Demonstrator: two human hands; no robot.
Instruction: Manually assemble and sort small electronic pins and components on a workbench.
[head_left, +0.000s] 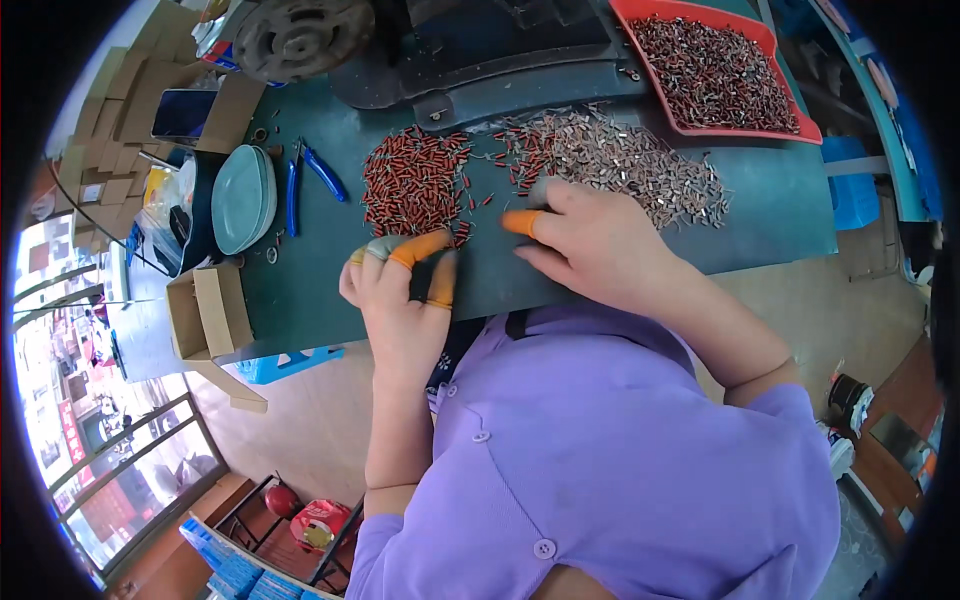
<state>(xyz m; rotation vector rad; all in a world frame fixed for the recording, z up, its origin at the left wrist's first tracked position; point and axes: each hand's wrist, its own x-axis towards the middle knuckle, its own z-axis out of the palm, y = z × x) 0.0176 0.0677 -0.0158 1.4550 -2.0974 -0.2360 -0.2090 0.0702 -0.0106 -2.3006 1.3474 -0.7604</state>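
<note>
Close to the table's front edge, my left hand (395,300) reaches to the lower side of a pile of small red cylindrical parts with thin wire leads (410,180). Orange and grey finger cots cover several of its fingertips. A small gap shows between thumb and index finger, with nothing visible in it. My right hand (600,240) hovers at the near left side of a spread heap of small silver parts (640,165), which has red ones mixed in at its left. Its index finger wears an orange cot, and its fingers are apart. A few loose red parts lie between the two piles.
Blue-handled pliers (292,195) lie left of the red pile, beside stacked pale green plates (240,200). A red tray (810,130) full of similar parts is at the far right. Dark machinery (480,70) stands behind the piles. Cardboard boxes (222,310) line the left edge.
</note>
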